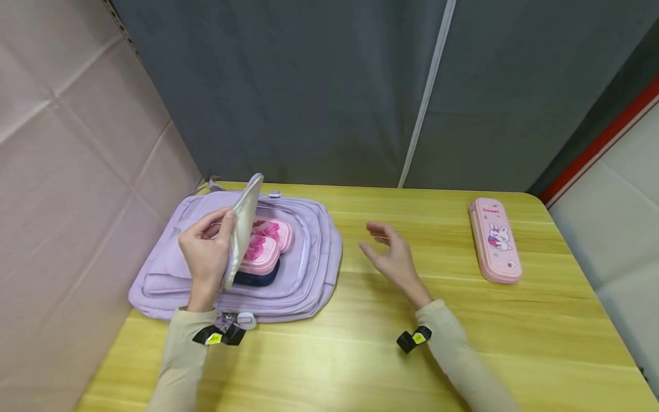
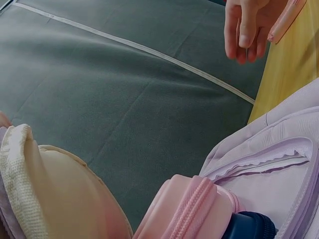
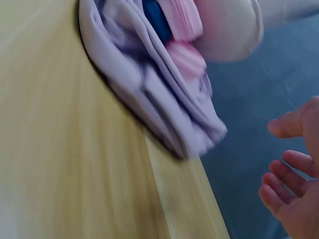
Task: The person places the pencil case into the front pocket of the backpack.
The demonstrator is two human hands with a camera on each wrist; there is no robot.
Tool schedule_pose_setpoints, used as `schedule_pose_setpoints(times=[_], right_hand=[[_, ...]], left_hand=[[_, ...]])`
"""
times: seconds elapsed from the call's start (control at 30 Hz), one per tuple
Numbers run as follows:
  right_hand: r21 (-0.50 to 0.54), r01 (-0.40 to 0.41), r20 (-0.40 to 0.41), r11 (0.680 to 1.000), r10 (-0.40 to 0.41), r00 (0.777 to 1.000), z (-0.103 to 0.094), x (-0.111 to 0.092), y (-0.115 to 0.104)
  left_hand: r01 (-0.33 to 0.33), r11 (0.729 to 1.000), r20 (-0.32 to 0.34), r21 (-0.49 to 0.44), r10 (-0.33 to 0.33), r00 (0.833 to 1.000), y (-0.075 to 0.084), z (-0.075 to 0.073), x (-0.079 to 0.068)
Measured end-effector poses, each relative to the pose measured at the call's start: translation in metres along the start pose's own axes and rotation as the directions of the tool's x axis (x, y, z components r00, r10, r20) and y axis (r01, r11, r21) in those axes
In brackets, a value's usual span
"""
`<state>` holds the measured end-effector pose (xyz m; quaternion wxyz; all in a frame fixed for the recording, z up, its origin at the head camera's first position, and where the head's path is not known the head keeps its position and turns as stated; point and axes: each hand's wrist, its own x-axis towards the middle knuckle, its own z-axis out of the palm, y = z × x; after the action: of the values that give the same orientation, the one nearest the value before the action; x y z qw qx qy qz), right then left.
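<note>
Bag [image 1: 294,266] lies lengthwise left to right, nearer the left hand [image 1: 208,247], which pinches its flap [image 1: 244,226]. Right hand [image 1: 395,257], empty and relaxed, hangs right of it.

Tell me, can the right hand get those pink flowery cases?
Probably yes: the right hand looks empty, and the left hand holds the flap up, leaving the right side of the flowery cases uncovered.
</note>
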<state>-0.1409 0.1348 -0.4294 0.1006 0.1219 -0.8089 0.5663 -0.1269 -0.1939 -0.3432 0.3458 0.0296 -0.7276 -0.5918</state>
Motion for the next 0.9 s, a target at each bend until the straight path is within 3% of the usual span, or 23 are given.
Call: schedule_pose_setpoints(times=[0.2, 0.4, 0.57, 0.8, 0.9], right_hand=[[-0.115, -0.083, -0.103, 0.990, 0.071, 0.992, -0.047, -0.008, 0.023], [-0.193, -0.187, -0.241, 0.963, 0.139, 0.961, -0.087, -0.017, 0.041], [-0.220, -0.271, -0.355, 0.937, 0.182, 0.917, -0.114, -0.025, 0.049], [-0.284, -0.473, -0.486, 0.834, 0.300, 0.821, -0.147, -0.039, 0.061], [-0.288, -0.518, -0.522, 0.806, 0.321, 0.790, -0.155, -0.042, 0.066]], left_hand=[[0.013, 1.000, 0.003, 0.001, -0.013, 1.000, 0.000, 0.000, 0.000], [0.008, 1.000, 0.004, -0.005, -0.008, 1.000, 0.000, 0.000, 0.000], [0.008, 1.000, 0.003, 0.008, -0.008, 1.000, 0.000, -0.001, 0.000], [0.006, 1.000, 0.006, 0.024, -0.006, 1.000, 0.000, -0.002, 0.000], [0.007, 1.000, 0.006, 0.021, -0.008, 1.000, 0.000, -0.002, 0.000]])
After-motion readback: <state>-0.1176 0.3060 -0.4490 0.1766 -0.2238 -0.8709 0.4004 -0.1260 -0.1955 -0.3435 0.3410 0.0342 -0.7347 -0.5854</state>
